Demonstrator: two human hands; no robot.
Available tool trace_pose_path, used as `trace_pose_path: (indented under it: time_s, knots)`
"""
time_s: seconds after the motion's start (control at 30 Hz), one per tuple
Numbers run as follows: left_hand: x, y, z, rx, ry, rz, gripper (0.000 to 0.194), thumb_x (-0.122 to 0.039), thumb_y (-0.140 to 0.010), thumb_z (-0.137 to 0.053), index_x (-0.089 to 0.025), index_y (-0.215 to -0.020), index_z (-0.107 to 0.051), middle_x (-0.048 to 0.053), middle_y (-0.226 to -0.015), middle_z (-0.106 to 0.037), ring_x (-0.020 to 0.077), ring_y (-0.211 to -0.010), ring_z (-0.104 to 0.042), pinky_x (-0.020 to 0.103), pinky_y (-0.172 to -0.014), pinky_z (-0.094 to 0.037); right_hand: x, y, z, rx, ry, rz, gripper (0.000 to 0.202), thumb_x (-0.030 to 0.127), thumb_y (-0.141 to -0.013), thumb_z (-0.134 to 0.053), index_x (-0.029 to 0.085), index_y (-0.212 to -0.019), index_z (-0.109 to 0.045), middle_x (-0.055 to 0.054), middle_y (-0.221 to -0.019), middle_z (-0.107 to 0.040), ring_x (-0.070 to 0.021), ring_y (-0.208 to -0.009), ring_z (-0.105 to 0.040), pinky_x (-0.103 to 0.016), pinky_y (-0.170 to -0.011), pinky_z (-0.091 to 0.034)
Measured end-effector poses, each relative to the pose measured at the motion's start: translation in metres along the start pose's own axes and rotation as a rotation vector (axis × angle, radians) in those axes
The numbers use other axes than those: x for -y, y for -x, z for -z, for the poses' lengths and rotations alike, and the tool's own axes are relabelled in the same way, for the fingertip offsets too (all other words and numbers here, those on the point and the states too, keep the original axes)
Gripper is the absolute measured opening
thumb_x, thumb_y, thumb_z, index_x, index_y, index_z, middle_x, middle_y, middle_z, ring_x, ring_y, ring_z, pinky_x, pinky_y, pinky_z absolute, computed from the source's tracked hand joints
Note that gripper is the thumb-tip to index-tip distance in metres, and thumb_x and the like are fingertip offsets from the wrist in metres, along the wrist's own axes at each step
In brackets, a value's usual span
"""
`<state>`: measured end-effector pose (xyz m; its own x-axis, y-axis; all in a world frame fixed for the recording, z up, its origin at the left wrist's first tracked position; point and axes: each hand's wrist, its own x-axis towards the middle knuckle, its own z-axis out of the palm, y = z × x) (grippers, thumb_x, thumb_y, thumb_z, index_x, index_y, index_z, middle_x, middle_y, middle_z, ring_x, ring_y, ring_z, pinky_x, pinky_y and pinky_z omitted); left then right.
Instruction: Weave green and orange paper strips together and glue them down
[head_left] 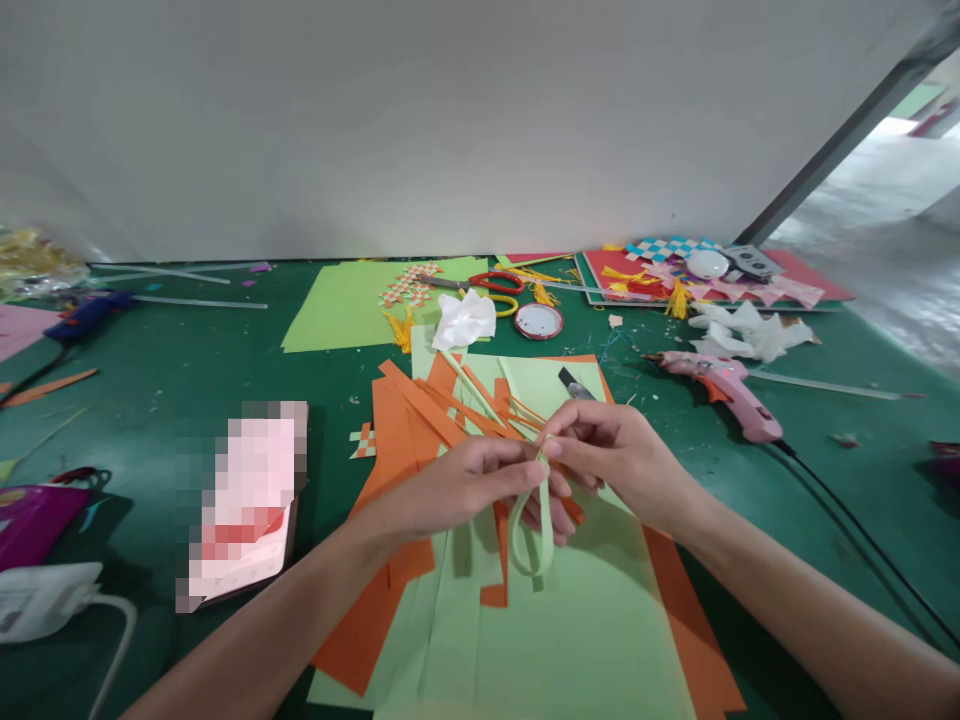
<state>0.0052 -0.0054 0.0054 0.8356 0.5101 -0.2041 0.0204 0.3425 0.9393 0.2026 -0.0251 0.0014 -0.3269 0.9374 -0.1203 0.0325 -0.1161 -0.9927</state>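
Pale green paper, cut into a narrow strip (546,515) and bent into a slender loop, hangs between the two hands above the middle of the worktop (240,375). The left hand (480,485) pinches the strip with the thumb laid over it, its other fingers curled behind; the right hand (615,440) pinches it at the top, thumb against forefinger. This double fingertip hold presumably keeps the springy paper from uncurling and leaves the rounded bow free below. Fingers cover the meeting point, so whether the ends overlap cannot be told. Beneath lie smooth, matt green sheets (570,630), slightly staggered, with flat orange paper (397,450) showing at both sides; loose thin strips cross over them, likely left within easy reach. Farther back, red-and-yellow-handled scissors (495,282) rest across a brighter green sheet (330,310), near a crumpled, soft white tissue (465,318) and a shallow round dish (538,320) with a reddish rim. A silky yellow tassel (402,328) lies just left of the tissue. At right, a pink plastic glue gun (724,385), with a translucent stick projecting from its rear, lies on its side, nozzle toward the papers, perhaps so that its cord (855,525) trails away from them. At left, a phone (247,510), its screen pixelated, lies beside the orange paper.
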Motion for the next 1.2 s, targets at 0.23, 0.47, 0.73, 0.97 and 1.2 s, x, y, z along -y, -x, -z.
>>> trace_pose_path:
  time_s: [0.23,0.47,0.73,0.97,1.2]
  knots:
    - [0.002,-0.0023,0.0008,-0.008,0.111,-0.056,0.028,-0.032,-0.099,-0.047,-0.014,-0.1,-0.068,0.009,-0.088,-0.074,0.0159,-0.078,-0.071,0.027,-0.077,-0.052,0.0004,0.0017,-0.0007,0.023,-0.019,0.013,0.015,0.028,-0.082,-0.07,0.018,-0.073,-0.062,0.004,-0.061,-0.06,-0.0046,-0.046,-0.047,-0.018,-0.042,-0.033]
    - [0.0026,-0.0023,0.0021,-0.005,0.117,-0.048,0.026,-0.029,-0.099,-0.048,-0.013,-0.093,-0.066,0.008,-0.083,-0.074,0.0145,-0.076,-0.07,0.025,-0.074,-0.05,-0.0005,0.0015,-0.0018,0.021,-0.044,0.054,0.014,0.023,-0.081,-0.071,0.018,-0.072,-0.062,0.005,-0.06,-0.062,-0.0037,-0.048,-0.045,-0.018,-0.044,-0.032]
    - [0.0043,-0.0028,0.0032,-0.002,0.151,-0.035,0.027,-0.03,-0.1,-0.045,-0.014,-0.091,-0.065,0.008,-0.081,-0.075,0.0137,-0.074,-0.07,0.025,-0.078,-0.051,0.0006,0.0,-0.0007,0.063,-0.049,0.068,0.003,0.021,-0.083,-0.069,0.021,-0.086,-0.068,0.005,-0.063,-0.065,-0.0037,-0.049,-0.048,-0.016,-0.044,-0.034]
    - [0.0034,-0.0028,0.003,0.0,0.123,-0.05,0.028,-0.027,-0.101,-0.043,-0.013,-0.093,-0.066,0.007,-0.081,-0.075,0.0124,-0.074,-0.07,0.023,-0.077,-0.051,0.0019,0.0014,-0.0016,0.051,-0.044,0.076,0.008,0.017,-0.081,-0.07,0.019,-0.075,-0.066,0.005,-0.062,-0.064,-0.0033,-0.049,-0.048,-0.016,-0.044,-0.035]
    - [0.0023,-0.0019,0.0034,-0.003,0.077,-0.041,0.03,-0.028,-0.101,-0.043,-0.013,-0.092,-0.067,0.007,-0.082,-0.075,0.0124,-0.075,-0.069,0.024,-0.078,-0.05,0.0003,0.0012,-0.0021,0.047,-0.028,0.071,0.014,0.017,-0.082,-0.069,0.018,-0.07,-0.062,0.005,-0.059,-0.064,-0.0041,-0.047,-0.051,-0.018,-0.044,-0.034]
